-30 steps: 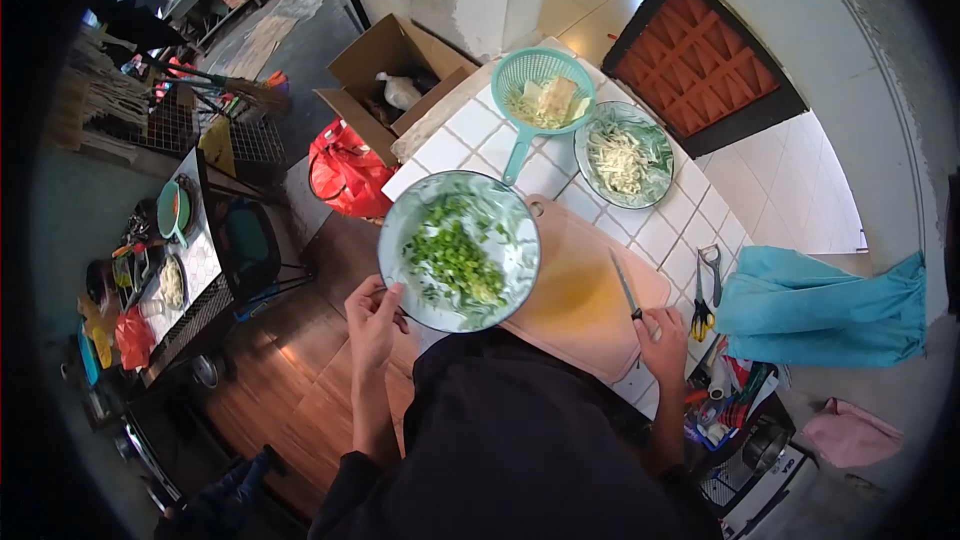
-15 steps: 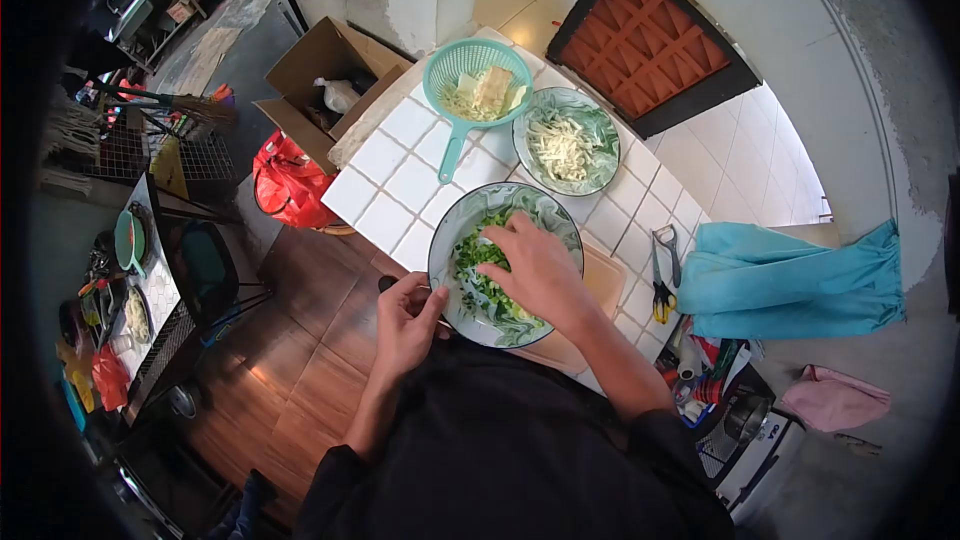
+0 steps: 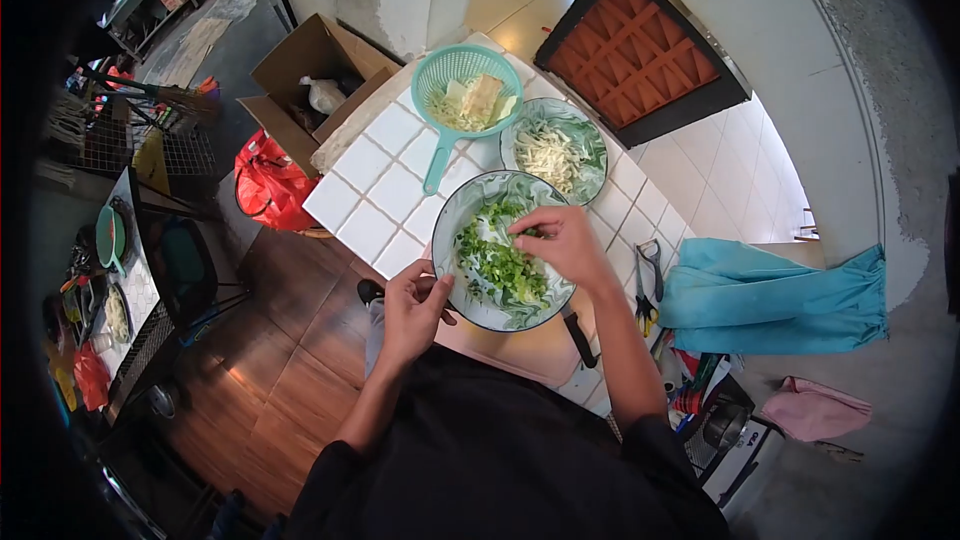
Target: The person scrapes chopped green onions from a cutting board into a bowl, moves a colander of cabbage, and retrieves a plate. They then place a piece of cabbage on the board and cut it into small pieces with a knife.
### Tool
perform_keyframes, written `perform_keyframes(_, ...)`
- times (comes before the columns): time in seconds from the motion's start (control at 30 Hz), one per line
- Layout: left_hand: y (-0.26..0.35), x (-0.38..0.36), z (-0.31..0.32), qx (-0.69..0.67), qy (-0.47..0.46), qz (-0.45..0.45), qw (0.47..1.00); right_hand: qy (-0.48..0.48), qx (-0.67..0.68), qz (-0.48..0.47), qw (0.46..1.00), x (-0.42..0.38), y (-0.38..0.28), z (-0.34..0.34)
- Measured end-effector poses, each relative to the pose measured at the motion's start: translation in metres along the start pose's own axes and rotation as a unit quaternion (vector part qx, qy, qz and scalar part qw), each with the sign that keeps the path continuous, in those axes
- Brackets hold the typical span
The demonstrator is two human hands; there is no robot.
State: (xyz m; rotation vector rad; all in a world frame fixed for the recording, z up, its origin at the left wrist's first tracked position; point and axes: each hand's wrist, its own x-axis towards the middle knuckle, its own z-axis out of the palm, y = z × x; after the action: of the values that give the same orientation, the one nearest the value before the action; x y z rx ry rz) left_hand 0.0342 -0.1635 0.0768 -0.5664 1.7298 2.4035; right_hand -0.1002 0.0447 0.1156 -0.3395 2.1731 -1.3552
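Observation:
A marbled green-and-white bowl [image 3: 510, 186] holds chopped green leaves [image 3: 497, 258]. My left hand [image 3: 415, 310] is closed on its left rim, thumb towards the inside. Over the bowl's right side hovers my right hand [image 3: 567, 248], fingertips pinched together just above the greens; whatever is between them is too small to make out. Partly under the bowl lies a pinkish cutting board [image 3: 515, 352], with the black handle of a knife [image 3: 580, 340] beside the bowl. Behind, a similar plate [image 3: 596, 140] carries pale cut strips [image 3: 553, 157].
A mint-green strainer [image 3: 437, 155] with pale shreds stands at the back of the white tiled table [image 3: 365, 205]. A peeler [image 3: 651, 265] and scissors [image 3: 643, 302] lie on the right, near a teal cloth [image 3: 770, 295]. A cardboard box [image 3: 280, 120] and red bag [image 3: 270, 185] are at the left.
My right hand has risen out of the greens and moved right, its fingers now pinched. The knife handle has come into view. My left hand still holds the rim.

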Motion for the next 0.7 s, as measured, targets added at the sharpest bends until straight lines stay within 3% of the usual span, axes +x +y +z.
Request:
perform_keyframes(0.1,-0.003,0.008,0.003,-0.012,0.006,0.009,1.000,0.009,0.162,0.027,0.986,0.006,0.005,-0.024)
perform_keyframes(0.2,-0.008,0.009,-0.001,-0.009,-0.004,0.011,1.000,0.048,0.181,-0.008,0.982,0.016,0.011,-0.045)
perform_keyframes(0.27,-0.009,0.007,-0.003,-0.010,0.000,0.007,1.000,0.067,0.143,-0.018,0.987,0.027,0.012,-0.058)
perform_keyframes(0.33,-0.003,0.004,0.001,-0.014,0.023,0.003,1.000,0.158,-0.033,-0.003,0.987,0.040,0.021,-0.068)
perform_keyframes(0.4,-0.004,-0.001,-0.004,-0.012,0.037,-0.003,0.999,0.180,-0.060,-0.021,0.982,0.051,0.029,-0.073)
perform_keyframes(0.47,-0.015,-0.005,-0.015,-0.008,0.018,-0.001,1.000,0.216,-0.210,0.009,0.953,0.057,0.025,-0.077)
perform_keyframes(0.57,-0.014,-0.009,-0.019,0.001,0.031,-0.003,1.000,0.253,-0.233,-0.033,0.938,0.064,0.024,-0.079)
perform_keyframes(0.7,-0.015,-0.014,-0.023,0.000,0.042,-0.009,0.999,0.254,-0.268,-0.022,0.929,0.069,0.027,-0.089)
